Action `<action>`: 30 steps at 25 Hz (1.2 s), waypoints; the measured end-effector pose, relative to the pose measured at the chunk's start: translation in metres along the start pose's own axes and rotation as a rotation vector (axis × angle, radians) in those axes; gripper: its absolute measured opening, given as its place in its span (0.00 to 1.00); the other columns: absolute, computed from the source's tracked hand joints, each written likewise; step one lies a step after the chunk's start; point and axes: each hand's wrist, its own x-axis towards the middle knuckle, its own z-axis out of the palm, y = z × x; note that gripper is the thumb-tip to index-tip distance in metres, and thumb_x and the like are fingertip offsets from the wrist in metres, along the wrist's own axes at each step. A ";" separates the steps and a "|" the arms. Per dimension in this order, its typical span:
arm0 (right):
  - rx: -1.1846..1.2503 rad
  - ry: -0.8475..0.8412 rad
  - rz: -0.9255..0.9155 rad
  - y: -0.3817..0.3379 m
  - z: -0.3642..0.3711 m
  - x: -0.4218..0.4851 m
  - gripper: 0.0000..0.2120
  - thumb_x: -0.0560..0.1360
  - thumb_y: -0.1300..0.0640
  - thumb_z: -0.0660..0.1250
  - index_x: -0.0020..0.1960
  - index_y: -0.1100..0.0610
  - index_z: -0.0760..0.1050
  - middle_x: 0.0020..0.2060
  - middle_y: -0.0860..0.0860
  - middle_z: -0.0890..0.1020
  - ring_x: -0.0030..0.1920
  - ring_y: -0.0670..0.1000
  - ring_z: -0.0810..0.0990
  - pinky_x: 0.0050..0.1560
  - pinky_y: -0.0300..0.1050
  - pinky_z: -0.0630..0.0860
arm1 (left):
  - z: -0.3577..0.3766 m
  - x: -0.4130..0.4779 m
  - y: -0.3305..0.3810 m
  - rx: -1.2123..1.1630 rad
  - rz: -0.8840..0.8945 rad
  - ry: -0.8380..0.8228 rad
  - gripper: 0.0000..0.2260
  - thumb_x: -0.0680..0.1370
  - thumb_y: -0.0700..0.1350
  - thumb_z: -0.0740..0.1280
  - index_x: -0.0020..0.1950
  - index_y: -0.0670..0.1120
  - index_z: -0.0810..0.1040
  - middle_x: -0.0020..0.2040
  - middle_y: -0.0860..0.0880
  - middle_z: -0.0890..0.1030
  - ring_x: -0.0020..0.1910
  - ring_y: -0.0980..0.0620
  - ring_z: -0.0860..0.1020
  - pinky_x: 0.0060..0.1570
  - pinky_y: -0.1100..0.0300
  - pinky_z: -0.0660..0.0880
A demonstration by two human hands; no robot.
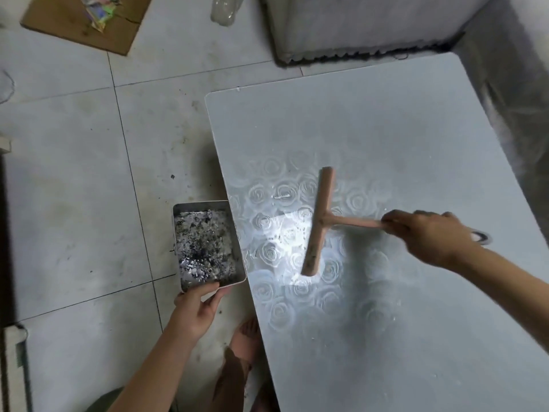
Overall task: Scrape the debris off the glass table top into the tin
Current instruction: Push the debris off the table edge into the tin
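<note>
OPERATOR: Where does everything sit?

SPOTTER: The glass table top (401,138), patterned with roses, fills the right half of the frame. Your tin (176,233) hangs at centre left, its long side drawn up against the table's left edge. Your left hand (199,307) holds its near end, thumb over the rim.

OPERATOR: And the tool?

SPOTTER: Right of centre, your right hand (427,233) is wrapped round the handle end of the T-shaped scraper (319,221), blade down on the glass at mid-frame. It looks stiff and light. Held that far back, it likely needs steady downward pressure to keep the edge flat.

OPERATOR: The load?

SPOTTER: Grey and dark flakes (205,248) cover the tin's floor. Thin metal, probably light, so keep it level. Fine debris (292,233) speckles the bright patch between blade and tin. It looks loose and apt to scatter.
</note>
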 end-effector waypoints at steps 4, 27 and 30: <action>0.041 -0.026 -0.243 -0.095 0.003 0.034 0.14 0.79 0.48 0.56 0.64 0.42 0.68 0.48 0.51 0.79 0.52 0.55 0.78 0.55 0.49 0.66 | 0.012 0.011 0.013 0.004 -0.026 0.064 0.15 0.76 0.26 0.58 0.35 0.35 0.79 0.44 0.40 0.81 0.56 0.41 0.77 0.63 0.51 0.74; -0.132 -0.061 -0.095 -0.050 -0.163 0.207 0.11 0.81 0.43 0.53 0.60 0.38 0.70 0.47 0.42 0.78 0.45 0.51 0.74 0.52 0.47 0.67 | 0.070 0.061 0.099 -0.211 0.069 -0.011 0.18 0.71 0.22 0.60 0.53 0.42 0.72 0.51 0.35 0.77 0.54 0.37 0.77 0.28 0.55 0.80; -0.173 -0.064 -0.152 -0.080 -0.168 0.238 0.10 0.81 0.43 0.53 0.58 0.37 0.70 0.45 0.43 0.77 0.45 0.50 0.72 0.52 0.46 0.65 | 0.086 0.074 0.113 -0.212 0.080 -0.053 0.21 0.70 0.22 0.61 0.59 0.38 0.72 0.58 0.32 0.76 0.55 0.35 0.77 0.31 0.53 0.81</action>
